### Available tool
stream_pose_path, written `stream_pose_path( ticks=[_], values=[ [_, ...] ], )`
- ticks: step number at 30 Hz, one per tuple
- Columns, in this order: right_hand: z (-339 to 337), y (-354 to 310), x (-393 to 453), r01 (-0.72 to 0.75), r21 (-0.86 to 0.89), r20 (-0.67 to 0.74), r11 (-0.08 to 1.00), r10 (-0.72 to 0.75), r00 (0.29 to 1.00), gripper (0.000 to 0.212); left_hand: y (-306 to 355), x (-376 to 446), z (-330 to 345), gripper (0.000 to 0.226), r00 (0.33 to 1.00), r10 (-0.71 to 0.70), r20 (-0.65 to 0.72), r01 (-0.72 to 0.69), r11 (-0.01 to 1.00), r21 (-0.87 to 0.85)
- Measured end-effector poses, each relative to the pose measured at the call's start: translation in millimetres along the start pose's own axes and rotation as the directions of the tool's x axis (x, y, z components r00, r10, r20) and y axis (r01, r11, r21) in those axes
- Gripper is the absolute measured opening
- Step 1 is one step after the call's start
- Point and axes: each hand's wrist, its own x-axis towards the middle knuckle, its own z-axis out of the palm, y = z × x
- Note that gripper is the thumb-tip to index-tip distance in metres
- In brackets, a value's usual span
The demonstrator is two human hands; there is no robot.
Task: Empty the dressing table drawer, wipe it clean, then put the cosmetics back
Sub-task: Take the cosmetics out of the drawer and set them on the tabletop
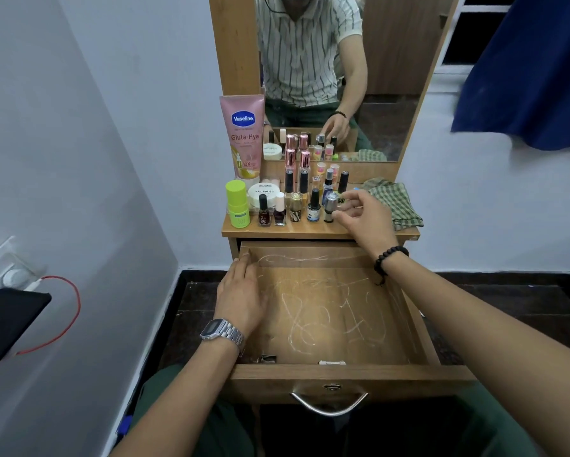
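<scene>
View from above of a small wooden dressing-table bench (319, 230) w/ mirror; its drawer (336, 371) is pulled fully out toward the person. The drawer is almost bare: pale scribble marks cover its floor, plus small bits of debris at the near edge. It looks emptied but not yet wiped.

Left hand (242, 298) lies flat on the drawer's left side, fingers straight, holding nothing. Right hand (364, 214) reaches over the bench top; its grip is nearly closed, thumb and fingertips pinching the cap of a silver-capped nail polish bottle (330, 207) standing at the right end of the front row.

The cosmetics stand crowded on the bench: nail polish bottles, a green stick, a white nail polish remover jar (264, 194), a tall pink Vaseline tube (244, 136). A checked cloth (394, 201) lies crumpled just right of them.

Handling, as a guess: the bottles are small, light, glass, smooth, easily toppled. Best pinched by cap or neck, lifted straight up, one at a time. The cloth is soft; bunch it anywhere.
</scene>
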Motion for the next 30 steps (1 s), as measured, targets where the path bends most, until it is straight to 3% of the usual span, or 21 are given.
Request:
stream_pose_path(
  ticks=[2,4,7,9,11,17,21,25,30],
  values=[
    [-7,2,-19,0.06,0.035,-0.086,0.998,-0.057,0.995,0.026,-1,-1,-5,0.055,1.0,0.024,0.015,-0.024,1.0,0.004],
    [-12,1,-38,0.114,0.042,-0.053,0.993,-0.112,0.992,0.02,-3,-2,-16,0.045,0.993,0.113,0.04,-0.114,0.993,0.033],
    [-11,6,-64,0.13,0.03,0.264,0.991,-0.133,0.955,0.017,-6,-9,-36,0.028,0.912,0.323,0.253,-0.346,0.937,0.052],
    [-4,15,-78,0.151,-0.007,0.477,0.988,-0.13,0.869,0.018,-6,-16,-38,0.025,0.809,0.342,0.479,-0.418,0.906,0.059],
    [6,24,-88,0.169,-0.044,0.607,0.985,-0.108,0.787,0.017,-7,-22,-32,0.029,0.734,0.322,0.598,-0.472,0.875,0.108],
    [35,28,-92,0.156,-0.084,0.764,0.984,-0.037,0.644,0.019,-9,-20,-30,0.028,0.688,0.343,0.639,-0.596,0.769,0.229],
    [32,30,-95,0.194,-0.123,0.811,0.973,-0.014,0.585,0.02,-5,-17,-30,0.018,0.727,0.366,0.581,-0.598,0.754,0.272],
    [27,30,-96,0.203,-0.148,0.824,0.968,0.007,0.567,0.02,-6,-20,-25,0.034,0.728,0.375,0.574,-0.633,0.689,0.353],
    [27,33,-105,0.241,-0.201,0.884,0.95,0.069,0.462,0.021,4,-23,-16,0.027,0.73,0.38,0.568,-0.642,0.665,0.381]
  ],
)
